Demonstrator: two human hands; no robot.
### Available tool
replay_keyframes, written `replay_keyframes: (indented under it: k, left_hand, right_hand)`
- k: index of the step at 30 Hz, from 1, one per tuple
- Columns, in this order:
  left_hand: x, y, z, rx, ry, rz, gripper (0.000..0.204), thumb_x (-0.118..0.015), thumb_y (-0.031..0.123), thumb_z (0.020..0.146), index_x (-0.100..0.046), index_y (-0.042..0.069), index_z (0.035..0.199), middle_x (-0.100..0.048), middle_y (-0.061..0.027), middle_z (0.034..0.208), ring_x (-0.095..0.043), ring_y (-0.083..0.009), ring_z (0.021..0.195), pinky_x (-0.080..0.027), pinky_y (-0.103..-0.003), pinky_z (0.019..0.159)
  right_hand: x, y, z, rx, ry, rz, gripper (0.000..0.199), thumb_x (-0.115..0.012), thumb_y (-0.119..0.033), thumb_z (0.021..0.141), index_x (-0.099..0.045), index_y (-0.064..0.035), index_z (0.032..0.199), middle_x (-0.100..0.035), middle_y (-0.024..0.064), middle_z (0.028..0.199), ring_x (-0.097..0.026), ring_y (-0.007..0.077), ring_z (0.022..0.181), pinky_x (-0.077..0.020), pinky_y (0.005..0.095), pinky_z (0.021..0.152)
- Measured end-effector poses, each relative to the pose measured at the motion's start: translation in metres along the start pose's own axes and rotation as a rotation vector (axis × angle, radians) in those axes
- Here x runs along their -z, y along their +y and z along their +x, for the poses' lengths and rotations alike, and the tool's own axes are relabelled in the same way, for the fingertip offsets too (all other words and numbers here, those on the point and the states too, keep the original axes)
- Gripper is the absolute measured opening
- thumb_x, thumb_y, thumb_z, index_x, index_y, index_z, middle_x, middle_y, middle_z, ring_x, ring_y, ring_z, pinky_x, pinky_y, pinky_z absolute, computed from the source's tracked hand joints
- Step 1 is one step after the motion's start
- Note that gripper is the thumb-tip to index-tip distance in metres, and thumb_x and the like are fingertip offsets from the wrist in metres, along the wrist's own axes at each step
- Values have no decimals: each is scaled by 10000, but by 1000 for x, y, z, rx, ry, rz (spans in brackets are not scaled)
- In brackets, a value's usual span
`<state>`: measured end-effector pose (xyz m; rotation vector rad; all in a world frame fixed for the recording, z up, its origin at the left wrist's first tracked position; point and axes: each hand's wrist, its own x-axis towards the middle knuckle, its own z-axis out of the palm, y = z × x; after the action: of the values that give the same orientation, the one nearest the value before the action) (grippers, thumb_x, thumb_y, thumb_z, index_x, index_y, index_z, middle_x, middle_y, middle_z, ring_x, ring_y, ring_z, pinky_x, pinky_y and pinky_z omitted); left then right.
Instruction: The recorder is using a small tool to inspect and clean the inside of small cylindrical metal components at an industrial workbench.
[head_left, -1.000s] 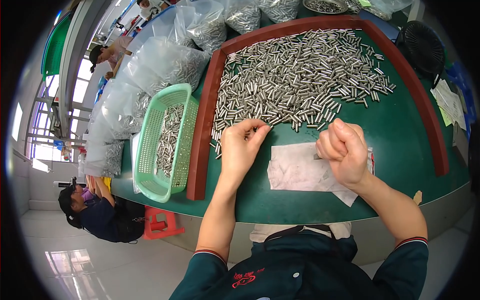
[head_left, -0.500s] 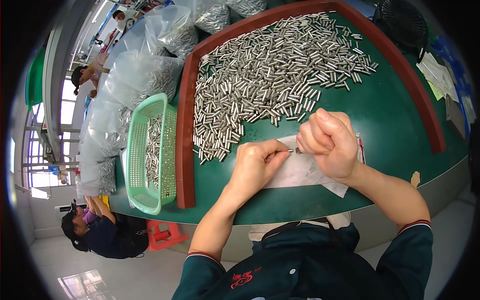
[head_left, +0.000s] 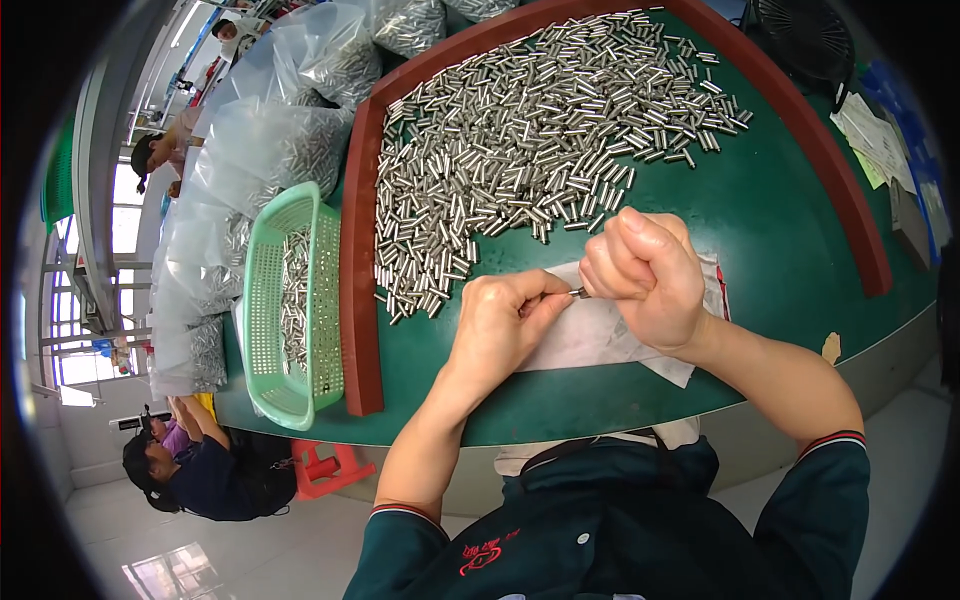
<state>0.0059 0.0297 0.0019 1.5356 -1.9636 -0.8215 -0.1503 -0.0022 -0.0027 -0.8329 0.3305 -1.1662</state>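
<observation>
My left hand [head_left: 497, 328] pinches a small metal pin [head_left: 575, 294] between thumb and forefinger. My right hand [head_left: 648, 282] is closed in a fist, thumb uppermost, around something mostly hidden; only a small dark tip shows at its left side. That tip and the pin meet between my hands. Both hands are above a smudged white cloth or sheet [head_left: 600, 338] on the green tabletop. Beyond them spreads a big heap of loose, shiny metal pins [head_left: 530, 130].
A dark red wooden rail [head_left: 362, 300] borders the heap. Left of it stands a pale green basket [head_left: 312, 400] holding pins, beside clear bags [head_left: 240, 160] of metal parts. A black fan [head_left: 800, 45] and papers [head_left: 875, 140] are at right. Other people [head_left: 200, 470] sit at left.
My hands have come closer together. The gap between the pin in my left hand and the tip in my right fist has closed. The view has shifted slightly.
</observation>
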Motion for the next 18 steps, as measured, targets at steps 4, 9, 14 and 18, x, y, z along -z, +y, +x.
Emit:
replay_keyframes:
  k: [4, 9, 14, 18]
  left_hand:
    - [-1, -1, -1, 3, 2, 13, 70, -655, 50, 722, -628, -6, 754, -500, -18, 505, -398, -43, 456, -333, -207, 422]
    - [-1, -1, 1, 0, -10, 4, 70, -651, 55, 704, -619, -3, 726, -523, -69, 516, -459, -122, 444, -370, -253, 432]
    - [0, 3, 2, 6, -18, 11, 63, -647, 54, 686, -611, 4, 700, -537, -111, 522, -515, -200, 431, -402, -295, 440]
    - [-5, -1, 1, -20, 26, 1, 68, -646, 60, 690, -614, 5, 715, -547, -114, 534, -521, -207, 437, -405, -296, 443]
  right_hand:
    - [-1, 3, -1, 17, 1, 11, 428, -310, -208, 895, -242, -122, 482, -234, -24, 407, -164, 79, 389, -181, 244, 401]
    - [-5, 2, -4, 37, 12, -29, 426, -321, -211, 892, -243, -117, 484, -236, -21, 414, -178, 81, 397, -184, 242, 407]
    - [-5, 4, -4, 31, 0, -124, 428, -330, -217, 891, -243, -113, 485, -240, -21, 418, -190, 81, 408, -190, 244, 414]
    - [-6, 4, -2, 44, 35, -122, 427, -331, -215, 890, -242, -114, 484, -242, -20, 415, -186, 79, 405, -190, 243, 414]
